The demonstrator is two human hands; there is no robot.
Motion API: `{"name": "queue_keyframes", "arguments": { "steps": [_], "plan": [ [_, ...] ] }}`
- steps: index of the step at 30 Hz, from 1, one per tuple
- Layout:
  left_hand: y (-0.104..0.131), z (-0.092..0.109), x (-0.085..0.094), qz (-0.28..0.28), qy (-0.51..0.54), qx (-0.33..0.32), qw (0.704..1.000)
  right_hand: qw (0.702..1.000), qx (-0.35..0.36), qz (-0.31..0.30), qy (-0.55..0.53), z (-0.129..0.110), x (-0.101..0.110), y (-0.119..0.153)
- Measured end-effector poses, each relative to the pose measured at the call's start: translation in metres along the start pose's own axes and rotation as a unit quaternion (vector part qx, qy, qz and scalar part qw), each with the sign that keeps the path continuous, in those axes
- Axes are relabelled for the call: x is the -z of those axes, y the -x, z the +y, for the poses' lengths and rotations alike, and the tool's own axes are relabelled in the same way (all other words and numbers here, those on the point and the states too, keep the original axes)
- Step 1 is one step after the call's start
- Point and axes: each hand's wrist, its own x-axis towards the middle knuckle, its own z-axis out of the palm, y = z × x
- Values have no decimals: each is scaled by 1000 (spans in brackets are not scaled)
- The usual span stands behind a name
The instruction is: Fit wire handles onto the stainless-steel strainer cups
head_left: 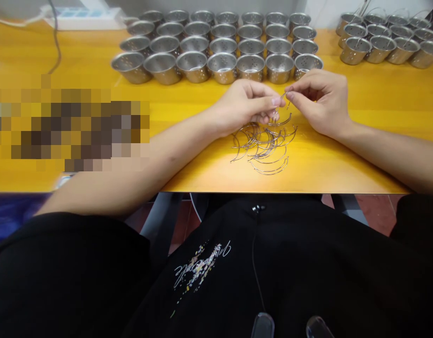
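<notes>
Both hands (283, 101) — one wire handle (282, 97)

A glossy yellow wooden table (378, 103) fills the view; reddish floor (371, 213) below; pale wall (325, 9) behind.

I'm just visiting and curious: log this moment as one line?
left hand: pinches wire handle | right hand: pinches same | wire pile: beneath

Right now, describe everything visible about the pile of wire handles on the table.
The pile of wire handles is a loose tangle of thin, curved, silvery metal wires lying flat on the yellow table, near its front edge. The left hand and right hand hover just above it, pinching one wire together.
</notes>
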Motion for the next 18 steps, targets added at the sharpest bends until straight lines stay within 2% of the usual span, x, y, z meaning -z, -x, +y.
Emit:
{"name": "queue_keyframes", "arguments": {
  "steps": [7, 18],
  "plan": [
    [-2, -2, 1, 2, 0, 7, 1000, 999, -35, -10, 21, -2, 3, 2],
    [0, 2, -2, -12, 4, 4, 1000, 999, -36, 4, 0, 7, -5, 5]
  ]
}}
